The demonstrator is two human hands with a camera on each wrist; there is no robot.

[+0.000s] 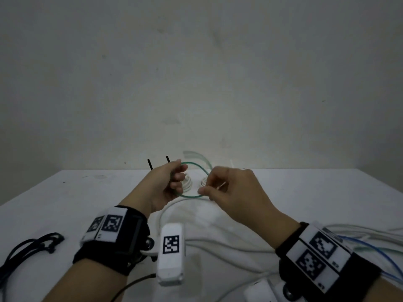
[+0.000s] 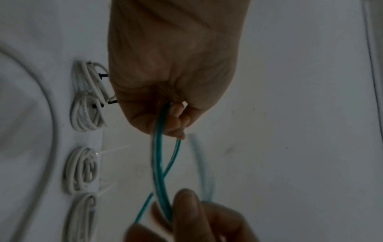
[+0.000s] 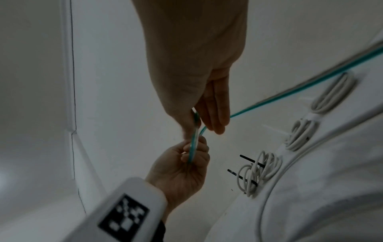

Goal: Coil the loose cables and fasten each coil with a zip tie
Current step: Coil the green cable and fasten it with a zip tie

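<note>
A thin green cable (image 1: 192, 196) forms a small loop held in the air between both hands, above the white table (image 1: 65, 203). My left hand (image 1: 172, 182) grips one side of the loop (image 2: 163, 147) with curled fingers. My right hand (image 1: 209, 189) pinches the other side of the green cable (image 3: 194, 144) between thumb and fingers. The cable's free length (image 3: 311, 83) runs off to the right. Behind the hands lie white cable coils (image 1: 188, 183); one (image 3: 259, 172) carries two black zip ties (image 1: 150, 164), and others (image 2: 82, 170) have white ties.
Loose white cables (image 1: 218, 243) and a blue one (image 1: 370, 251) sprawl over the table's near right. A black cable bundle (image 1: 28, 247) lies at the near left. A thick white cable (image 1: 165, 210) arcs under the hands. The wall (image 1: 196, 73) stands just behind the table.
</note>
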